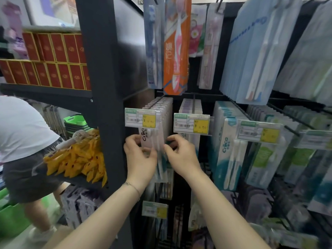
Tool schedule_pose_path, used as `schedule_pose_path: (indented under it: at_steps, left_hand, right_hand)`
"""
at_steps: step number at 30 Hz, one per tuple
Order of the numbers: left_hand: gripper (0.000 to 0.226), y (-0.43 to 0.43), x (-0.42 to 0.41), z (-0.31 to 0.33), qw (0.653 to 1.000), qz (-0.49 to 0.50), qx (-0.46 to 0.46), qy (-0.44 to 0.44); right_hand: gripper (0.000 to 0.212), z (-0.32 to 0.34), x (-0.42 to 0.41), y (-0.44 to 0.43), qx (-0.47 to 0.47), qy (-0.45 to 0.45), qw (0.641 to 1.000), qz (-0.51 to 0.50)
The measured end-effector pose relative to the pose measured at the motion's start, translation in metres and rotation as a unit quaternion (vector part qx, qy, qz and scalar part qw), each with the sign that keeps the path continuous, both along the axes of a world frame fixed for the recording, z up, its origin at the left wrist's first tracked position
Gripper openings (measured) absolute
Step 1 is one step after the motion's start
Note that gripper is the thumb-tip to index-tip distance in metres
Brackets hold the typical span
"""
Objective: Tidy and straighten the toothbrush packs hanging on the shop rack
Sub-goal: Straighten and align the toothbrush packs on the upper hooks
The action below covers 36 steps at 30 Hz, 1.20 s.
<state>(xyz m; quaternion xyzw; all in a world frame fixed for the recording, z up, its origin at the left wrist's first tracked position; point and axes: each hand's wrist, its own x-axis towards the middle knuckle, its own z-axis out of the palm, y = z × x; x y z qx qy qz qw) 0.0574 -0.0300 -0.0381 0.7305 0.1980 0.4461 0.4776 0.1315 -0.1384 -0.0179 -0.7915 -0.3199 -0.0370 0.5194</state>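
Note:
A row of white toothbrush packs [156,139] hangs on the leftmost peg of the middle rack row, behind a yellow price tag [140,118]. My left hand [139,155] grips the left edge of the front pack with curled fingers. My right hand [180,154] holds the right edge of the same row, thumb and fingers curled round it. The lower part of the front pack is hidden behind both hands. More pack rows hang to the right, one behind a second price tag [191,124] and a teal-and-white row [229,150].
Orange [175,45] and blue [251,47] packs hang on the row above. A black upright post [102,87] stands left of the rack. A person in a white shirt [21,133] bends at the left beside yellow snack bags [79,159]; red boxes [53,60] fill the shelf above.

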Motion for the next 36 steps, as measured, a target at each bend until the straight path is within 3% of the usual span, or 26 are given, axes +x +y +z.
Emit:
schedule_pose_path:
  at_steps: [4, 9, 13, 21, 30, 36]
  left_hand:
    - [0.046, -0.012, -0.002, -0.005, 0.989, 0.038, 0.130, -0.064]
    - [0.022, -0.037, 0.009, 0.003, 0.967, -0.077, 0.239, -0.043]
    - [0.017, -0.059, 0.025, 0.007, 0.962, -0.165, 0.219, -0.010]
    - [0.011, -0.107, 0.048, 0.009, 0.955, -0.212, 0.205, 0.018]
    - [0.006, -0.170, 0.086, 0.012, 0.942, -0.275, 0.187, 0.050]
    - [0.021, -0.209, 0.111, 0.020, 0.932, -0.309, 0.167, 0.090]
  right_hand:
    - [0.012, 0.005, 0.006, -0.015, 0.000, -0.024, 1.000, -0.017]
    - [0.009, 0.014, 0.013, -0.035, 0.001, -0.038, 0.998, -0.049]
    - [0.010, 0.013, 0.016, -0.057, 0.013, -0.046, 0.996, -0.080]
    - [0.014, 0.002, 0.025, -0.117, 0.038, -0.118, 0.984, -0.131]
    - [0.014, 0.001, 0.044, -0.190, 0.071, -0.097, 0.963, -0.242]
    - [0.007, -0.003, 0.065, -0.223, 0.066, -0.061, 0.941, -0.326]
